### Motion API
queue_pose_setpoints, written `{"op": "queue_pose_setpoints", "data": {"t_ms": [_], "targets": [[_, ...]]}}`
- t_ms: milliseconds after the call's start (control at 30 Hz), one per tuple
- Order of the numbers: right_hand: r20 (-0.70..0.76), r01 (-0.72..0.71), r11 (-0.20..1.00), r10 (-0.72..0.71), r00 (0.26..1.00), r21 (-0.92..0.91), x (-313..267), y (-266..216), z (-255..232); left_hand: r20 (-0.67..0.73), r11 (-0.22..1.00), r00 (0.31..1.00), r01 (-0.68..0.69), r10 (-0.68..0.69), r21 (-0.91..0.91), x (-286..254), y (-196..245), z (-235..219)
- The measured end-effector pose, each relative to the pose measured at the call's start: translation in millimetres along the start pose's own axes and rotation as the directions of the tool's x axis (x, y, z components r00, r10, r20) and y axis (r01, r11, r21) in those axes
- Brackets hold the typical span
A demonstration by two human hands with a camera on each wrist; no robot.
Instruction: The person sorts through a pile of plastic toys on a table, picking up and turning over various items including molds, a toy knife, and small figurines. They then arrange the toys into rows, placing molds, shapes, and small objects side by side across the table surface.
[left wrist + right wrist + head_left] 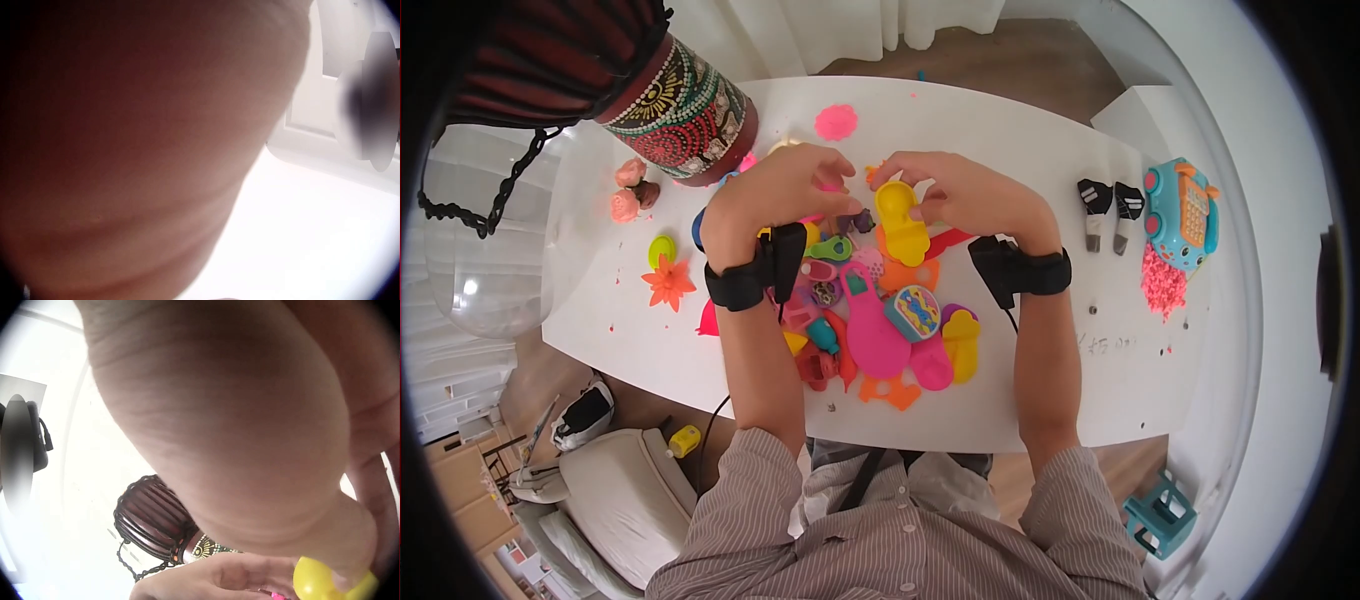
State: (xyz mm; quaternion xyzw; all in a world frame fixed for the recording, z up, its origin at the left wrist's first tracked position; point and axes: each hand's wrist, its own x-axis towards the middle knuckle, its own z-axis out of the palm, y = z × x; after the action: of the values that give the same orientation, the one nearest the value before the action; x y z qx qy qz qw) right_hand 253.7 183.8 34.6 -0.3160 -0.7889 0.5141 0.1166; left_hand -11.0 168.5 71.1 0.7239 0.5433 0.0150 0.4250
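Observation:
My right hand (960,195) pinches a yellow two-lobed plastic mould (902,225) between thumb and fingers. The mould (312,578) also shows at the bottom of the right wrist view, by the thumb. To its left, my left hand (785,185) hovers over the pile with fingers loosely bent and parted from the thumb; a bit of pink shows in the gap. Below both hands lie a pink paddle-shaped toy (870,335), a teal-rimmed toy box (917,313), a green toy piece (832,248) and a second yellow mould (962,345). The left palm fills most of the left wrist view.
A patterned drum (685,110) stands at the table's far left. Near it are pink flowers (630,190) and an orange flower-shaped piece (668,284). On the right lie two black-and-grey objects (1095,215), a blue toy phone car (1180,215) and pink crumbly material (1163,285).

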Motion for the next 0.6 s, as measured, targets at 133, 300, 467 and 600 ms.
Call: {"op": "queue_pose_setpoints", "data": {"t_ms": [133,300,467,600], "targets": [[0.023,-0.032,0.995,0.03,0.999,0.097,-2.4,-11.4,-0.1,-0.071,0.994,0.992,-0.106,0.103,-0.038,-3.6,12.3,3.3],[0.026,0.064,0.995,-0.066,0.997,0.07,-2.9,-21.7,0.0,0.031,0.961,0.973,-0.22,0.228,-0.168,4.5,6.3,3.2],[0.007,-0.064,0.993,0.064,0.998,0.095,-15.8,-37.6,0.2,0.03,0.935,0.962,-0.257,0.272,-0.244,3.0,1.9,5.3],[-0.196,-0.098,0.993,0.109,0.975,0.066,-44.5,-48.7,3.5,0.089,0.943,0.973,-0.181,0.213,-0.279,-5.5,7.4,0.8]]}}
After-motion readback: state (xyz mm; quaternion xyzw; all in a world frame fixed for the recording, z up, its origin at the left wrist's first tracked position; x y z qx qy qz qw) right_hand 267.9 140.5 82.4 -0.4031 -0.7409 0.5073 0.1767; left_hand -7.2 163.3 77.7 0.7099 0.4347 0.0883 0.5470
